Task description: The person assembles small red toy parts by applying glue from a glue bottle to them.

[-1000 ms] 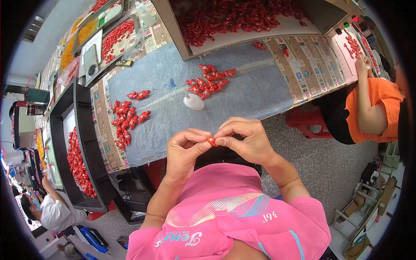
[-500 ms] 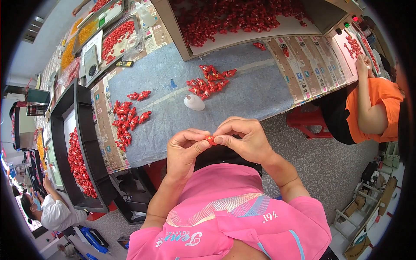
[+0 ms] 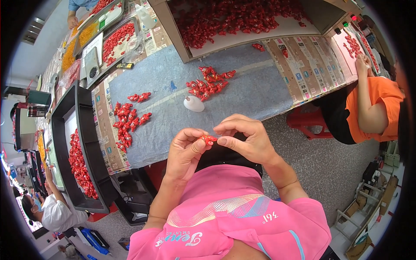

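Just past the table's near edge, my left hand (image 3: 187, 149) pinches a small red figurine (image 3: 209, 139) between thumb and fingertips. My right hand (image 3: 242, 138) is beside it, index finger and thumb apart, the thumb tip close to the figurine's right end; whether they touch I cannot tell. On the blue-grey mat (image 3: 160, 115) ahead stands a white squeeze bottle (image 3: 194, 104). Behind the bottle lies a cluster of red figurines (image 3: 208, 84), and a second group of red figurines (image 3: 125, 123) is spread at the mat's left.
A black crate (image 3: 102, 173) with red figurines stands at the left. A large open box (image 3: 184, 47) heaped with red pieces is at the back. Trays (image 3: 138, 27) and a phone (image 3: 91, 63) are far left. A co-worker in orange (image 3: 375, 106) sits at the right.
My right index finger and thumb have parted from the figurine, which now shows more of itself in my left fingers. At the far upper left, another person's arm has come further into view.
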`<state>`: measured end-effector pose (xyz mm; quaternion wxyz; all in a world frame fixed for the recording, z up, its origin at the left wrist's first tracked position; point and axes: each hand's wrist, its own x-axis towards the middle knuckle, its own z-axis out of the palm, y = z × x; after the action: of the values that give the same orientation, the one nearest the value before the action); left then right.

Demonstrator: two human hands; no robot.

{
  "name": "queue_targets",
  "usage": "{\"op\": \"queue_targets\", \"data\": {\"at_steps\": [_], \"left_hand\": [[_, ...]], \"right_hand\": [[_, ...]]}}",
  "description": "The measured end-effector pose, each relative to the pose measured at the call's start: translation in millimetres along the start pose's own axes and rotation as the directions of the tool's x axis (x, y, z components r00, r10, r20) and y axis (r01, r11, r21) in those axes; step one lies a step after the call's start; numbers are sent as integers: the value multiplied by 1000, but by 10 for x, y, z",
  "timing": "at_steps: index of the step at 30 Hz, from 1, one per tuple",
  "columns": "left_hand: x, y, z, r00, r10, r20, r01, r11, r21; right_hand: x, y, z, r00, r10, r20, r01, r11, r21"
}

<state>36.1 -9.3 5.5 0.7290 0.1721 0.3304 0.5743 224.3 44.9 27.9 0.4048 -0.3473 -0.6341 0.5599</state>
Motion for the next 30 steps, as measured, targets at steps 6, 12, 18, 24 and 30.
{"op": "queue_targets", "data": {"at_steps": [6,12,18,24,30], "left_hand": [[-9,3,-9,999,-36,3,36,999,-16],[-19,-24,8,997,67,34,-69,996,50],[-33,-37,-21,990,140,29,-143,976,163],[-55,-64,-20,972,232,45,-236,935,266],[-60,-33,-37,970,244,20,-239,928,286]], "right_hand": [[-22,-9,9,999,-47,14,48,994,-100],[-38,-5,48,999,-50,5,50,988,-146],[-38,4,81,995,-99,-25,95,989,-116],[-54,2,114,974,-224,-32,213,955,-208],[-31,37,142,962,-272,-26,260,940,-219]]}}
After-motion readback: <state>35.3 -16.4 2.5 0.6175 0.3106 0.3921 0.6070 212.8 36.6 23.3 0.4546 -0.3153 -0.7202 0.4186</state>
